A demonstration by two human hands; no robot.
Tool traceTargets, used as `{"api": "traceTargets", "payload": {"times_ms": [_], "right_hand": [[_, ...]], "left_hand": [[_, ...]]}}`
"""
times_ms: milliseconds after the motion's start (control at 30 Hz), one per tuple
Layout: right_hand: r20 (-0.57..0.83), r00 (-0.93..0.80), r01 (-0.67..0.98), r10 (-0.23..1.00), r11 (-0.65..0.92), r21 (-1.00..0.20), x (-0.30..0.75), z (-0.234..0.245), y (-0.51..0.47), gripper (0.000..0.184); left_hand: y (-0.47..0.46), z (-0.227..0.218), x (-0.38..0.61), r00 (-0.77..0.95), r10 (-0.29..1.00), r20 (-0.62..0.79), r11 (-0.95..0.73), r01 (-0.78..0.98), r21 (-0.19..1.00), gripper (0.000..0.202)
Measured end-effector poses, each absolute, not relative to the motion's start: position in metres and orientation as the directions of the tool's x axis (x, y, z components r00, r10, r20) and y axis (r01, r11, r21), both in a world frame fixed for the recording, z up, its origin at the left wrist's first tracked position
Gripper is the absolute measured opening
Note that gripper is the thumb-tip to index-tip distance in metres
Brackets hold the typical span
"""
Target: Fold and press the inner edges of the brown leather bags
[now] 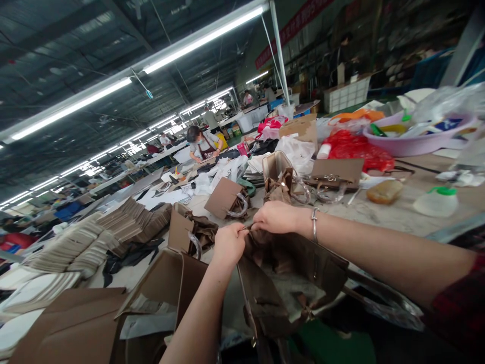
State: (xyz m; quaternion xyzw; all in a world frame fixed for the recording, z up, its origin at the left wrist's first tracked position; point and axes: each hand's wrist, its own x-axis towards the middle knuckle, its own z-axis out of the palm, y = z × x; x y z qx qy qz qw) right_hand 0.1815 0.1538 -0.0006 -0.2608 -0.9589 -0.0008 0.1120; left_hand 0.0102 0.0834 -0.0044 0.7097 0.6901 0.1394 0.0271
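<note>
A brown handbag (265,298) lies tipped at the near side of the table, its dark lining bunched up. My left hand (229,243) pinches the edge of that lining, fingers closed. Close beside it, my right hand (278,218) pinches the same edge, with a silver bracelet on the wrist. The fingertips of both hands almost meet. A plastic-wrapped handle (394,301) sticks out on the bag's right. Just past my hands stand smaller brown bags, one with a flat panel (223,198) and a wrapped handle.
Stacked brown panels (132,220) and pale pieces (71,247) lie to the left. A large brown bag body (151,288) is near left. At right are a lilac basin (413,144), red plastic bag (354,149) and green-capped bottle (437,201). A co-worker (204,144) works farther along.
</note>
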Motion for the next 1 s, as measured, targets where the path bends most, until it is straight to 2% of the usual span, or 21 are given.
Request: {"api": "traceTargets", "payload": {"times_ms": [100, 300, 400, 533, 667, 767, 833, 867, 933, 1000], "right_hand": [[0.216, -0.849, 0.465, 0.483, 0.876, -0.130, 0.188, 0.001, 0.157, 0.029], [0.245, -0.836, 0.496, 0.490, 0.867, -0.043, 0.179, 0.000, 0.155, 0.023], [0.266, -0.821, 0.507, 0.505, 0.859, -0.066, 0.183, -0.002, 0.155, 0.025], [0.238, -0.841, 0.457, 0.486, 0.873, -0.167, 0.187, -0.002, 0.156, 0.032], [0.231, -0.832, 0.514, 0.505, 0.857, -0.025, 0.177, 0.000, 0.154, 0.026], [0.219, -0.830, 0.522, 0.513, 0.853, -0.018, 0.171, 0.002, 0.152, 0.024], [0.201, -0.790, 0.563, 0.579, 0.815, -0.137, 0.173, 0.002, 0.152, 0.029], [0.176, -0.769, 0.572, 0.615, 0.784, -0.239, 0.177, 0.002, 0.152, 0.035], [0.115, -0.735, 0.528, 0.668, 0.670, -0.523, 0.190, -0.002, 0.151, 0.050], [0.075, -0.675, 0.378, 0.734, 0.431, -0.819, 0.212, -0.012, 0.147, 0.059]], "left_hand": [[0.083, -0.005, 0.013, -0.016, 0.983, 0.184, -0.031, 0.967, 0.251, 0.018], [0.086, -0.009, 0.005, 0.017, 0.979, 0.201, -0.112, 0.873, 0.475, 0.022], [0.088, -0.011, 0.006, 0.016, 0.973, 0.228, -0.118, 0.891, 0.439, 0.017], [0.089, -0.013, 0.011, 0.024, 0.971, 0.239, -0.116, 0.918, 0.379, 0.015], [0.091, -0.010, 0.009, 0.048, 0.971, 0.235, -0.115, 0.953, 0.281, 0.017], [0.094, -0.003, 0.008, 0.151, 0.977, 0.151, -0.192, 0.931, 0.310, 0.022], [0.096, 0.001, 0.011, 0.194, 0.977, 0.088, -0.212, 0.921, 0.328, 0.022], [0.096, 0.002, 0.014, 0.186, 0.980, 0.070, -0.198, 0.926, 0.322, 0.019], [0.094, 0.002, 0.020, 0.128, 0.989, 0.074, -0.145, 0.939, 0.311, 0.015], [0.088, 0.000, 0.023, 0.063, 0.991, 0.119, -0.099, 0.939, 0.329, 0.016]]}}
